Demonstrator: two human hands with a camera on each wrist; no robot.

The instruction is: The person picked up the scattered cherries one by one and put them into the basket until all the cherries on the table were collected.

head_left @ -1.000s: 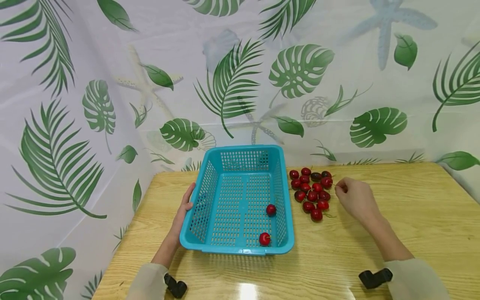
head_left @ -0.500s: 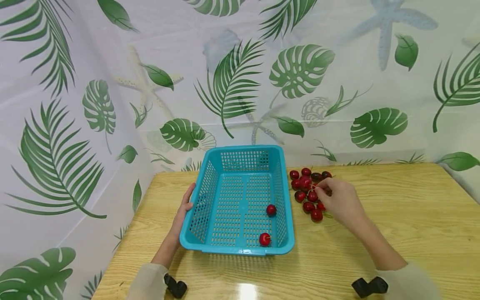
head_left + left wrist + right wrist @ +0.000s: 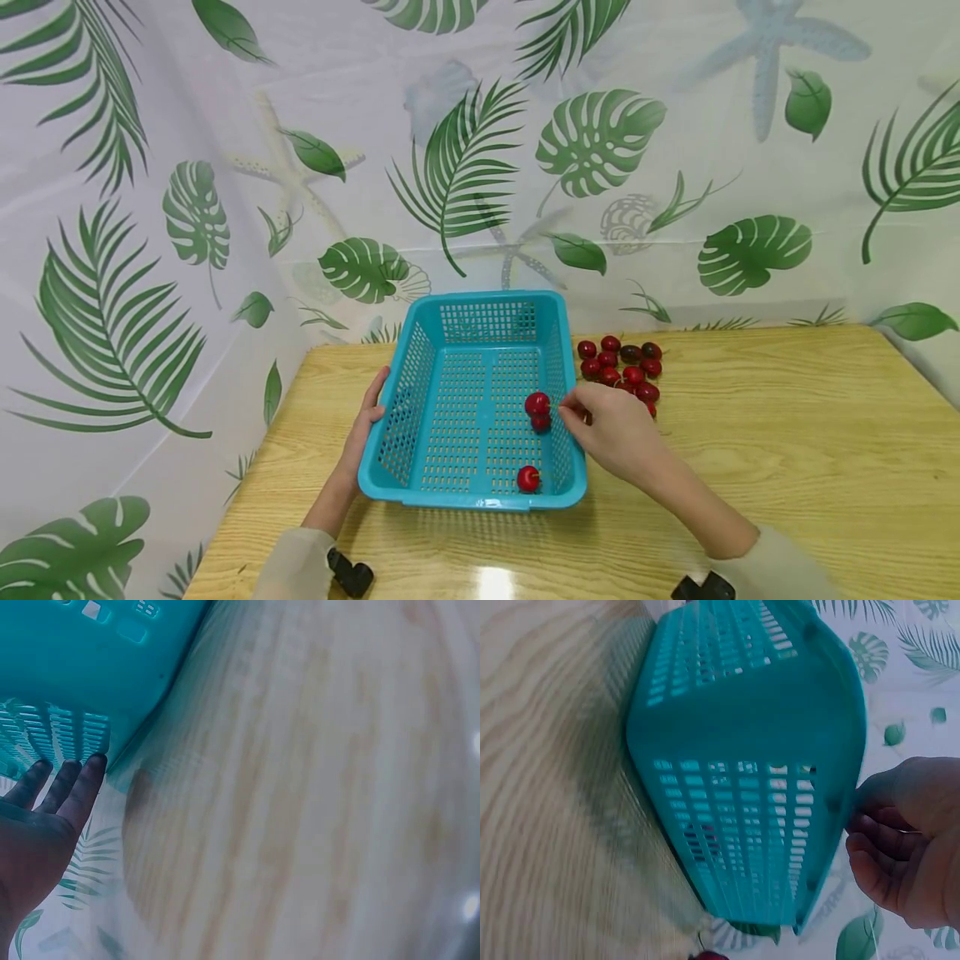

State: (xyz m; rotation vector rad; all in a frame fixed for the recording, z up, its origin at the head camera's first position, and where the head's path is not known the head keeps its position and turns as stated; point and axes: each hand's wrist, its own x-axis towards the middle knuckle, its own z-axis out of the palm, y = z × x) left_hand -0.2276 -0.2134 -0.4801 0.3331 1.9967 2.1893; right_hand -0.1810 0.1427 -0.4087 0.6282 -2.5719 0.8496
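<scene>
A blue perforated plastic basket [image 3: 487,400] stands on the wooden table. My left hand [image 3: 367,412] rests against its left side; in the left wrist view the extended fingers [image 3: 82,791] touch the slotted outer wall. Over the basket's right rim, my right hand [image 3: 611,425] pinches a cherry by its stem, and the red cherry [image 3: 537,404] hangs inside that rim. Just below it in this view is a second cherry [image 3: 540,423]. Another cherry [image 3: 528,479] with a pale stem lies near the front. The right wrist view shows my curled fingers [image 3: 877,862] beside the rim.
To the right of the basket lies a cluster of several dark red cherries [image 3: 632,375], partly covered by my right hand. Behind the table [image 3: 787,433] hangs a white leaf-patterned cloth [image 3: 675,142]. A black wrist camera [image 3: 351,573] sits at the left sleeve.
My right hand has carried a cherry by its stem leftward from the cluster to over the basket's right side. The left hand and basket have stayed in place.
</scene>
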